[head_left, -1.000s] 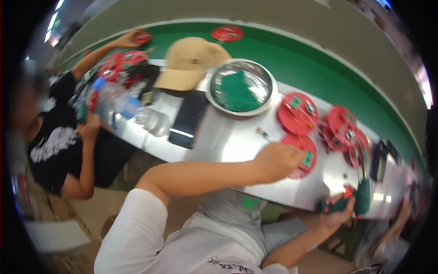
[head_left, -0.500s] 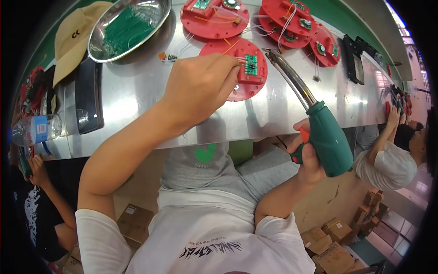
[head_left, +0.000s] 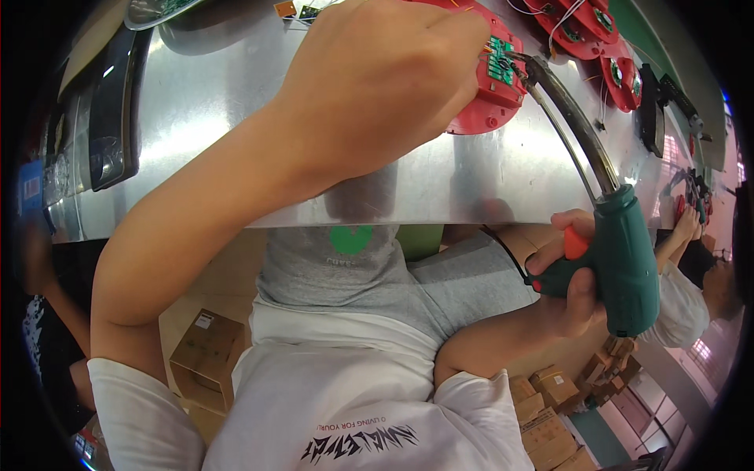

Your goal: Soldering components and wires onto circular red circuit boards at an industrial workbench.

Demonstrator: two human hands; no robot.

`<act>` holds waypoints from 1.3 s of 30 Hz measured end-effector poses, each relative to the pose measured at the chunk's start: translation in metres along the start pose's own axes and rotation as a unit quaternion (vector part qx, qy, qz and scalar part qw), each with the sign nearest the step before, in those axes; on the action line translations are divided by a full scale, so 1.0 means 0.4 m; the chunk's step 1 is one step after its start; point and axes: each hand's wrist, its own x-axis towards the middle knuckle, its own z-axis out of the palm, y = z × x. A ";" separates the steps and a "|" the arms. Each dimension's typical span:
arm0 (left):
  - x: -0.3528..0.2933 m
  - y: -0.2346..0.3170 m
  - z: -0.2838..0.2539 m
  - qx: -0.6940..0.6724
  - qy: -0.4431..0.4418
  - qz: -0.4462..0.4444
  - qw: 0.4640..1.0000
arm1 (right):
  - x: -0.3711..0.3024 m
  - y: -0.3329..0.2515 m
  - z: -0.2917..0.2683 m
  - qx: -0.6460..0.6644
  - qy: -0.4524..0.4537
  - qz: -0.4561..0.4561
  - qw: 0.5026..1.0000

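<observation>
- The left hand (head_left: 377,78) is pinching the green circuit board (head_left: 500,61) sitting in the red round casing (head_left: 491,98) at the metal table's (head_left: 236,102) edge.
- The right hand (head_left: 569,286) is clenching the green soldering gun (head_left: 624,263), its tip touching the board.

soldering gun (head_left: 620,259) tip now at green board (head_left: 503,63)
</observation>
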 end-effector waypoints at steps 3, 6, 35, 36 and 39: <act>0.009 0.006 -0.015 -0.007 -0.027 -0.033 0.999 | -0.007 0.010 -0.009 -0.009 -0.004 0.009 1.000; 0.021 0.016 -0.026 0.038 -0.075 -0.023 0.996 | -0.010 0.005 -0.028 -0.019 -0.026 0.015 0.999; 0.108 0.107 -0.075 -0.013 -0.293 -0.374 0.880 | -0.019 0.065 -0.099 0.135 0.040 -0.020 0.990; 0.106 0.108 -0.075 -0.014 -0.289 -0.376 0.880 | -0.023 0.063 -0.096 0.118 0.070 -0.014 0.990; 0.093 0.110 -0.072 -0.028 -0.280 -0.384 0.880 | -0.032 0.060 -0.086 0.185 0.085 -0.018 0.979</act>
